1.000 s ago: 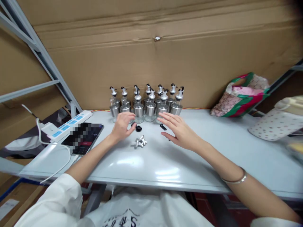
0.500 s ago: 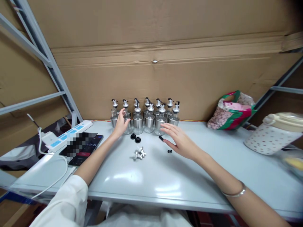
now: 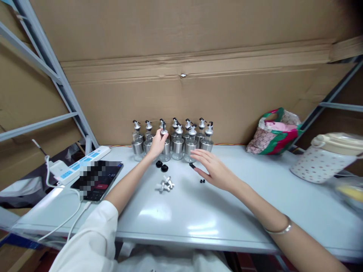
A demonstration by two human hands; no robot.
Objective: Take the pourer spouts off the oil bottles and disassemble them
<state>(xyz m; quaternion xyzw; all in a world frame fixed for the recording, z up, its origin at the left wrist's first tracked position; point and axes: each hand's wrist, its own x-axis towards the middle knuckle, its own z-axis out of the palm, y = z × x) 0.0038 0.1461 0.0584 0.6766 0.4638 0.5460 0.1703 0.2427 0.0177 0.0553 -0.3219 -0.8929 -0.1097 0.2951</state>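
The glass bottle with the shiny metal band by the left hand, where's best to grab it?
Grip the small glass bottle around its steel-banded body, coming from the front, near side. It stands upright in the front row, with the other matching bottles crowded behind and beside; its thin pump spout would probably slip.

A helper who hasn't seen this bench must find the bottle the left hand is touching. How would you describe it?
On the grey table, steel-banded bottles cluster against the cardboard wall. The wanted bottle stands in the front row, directly behind two black caps. It alone has a hand, the left hand, around its neck.
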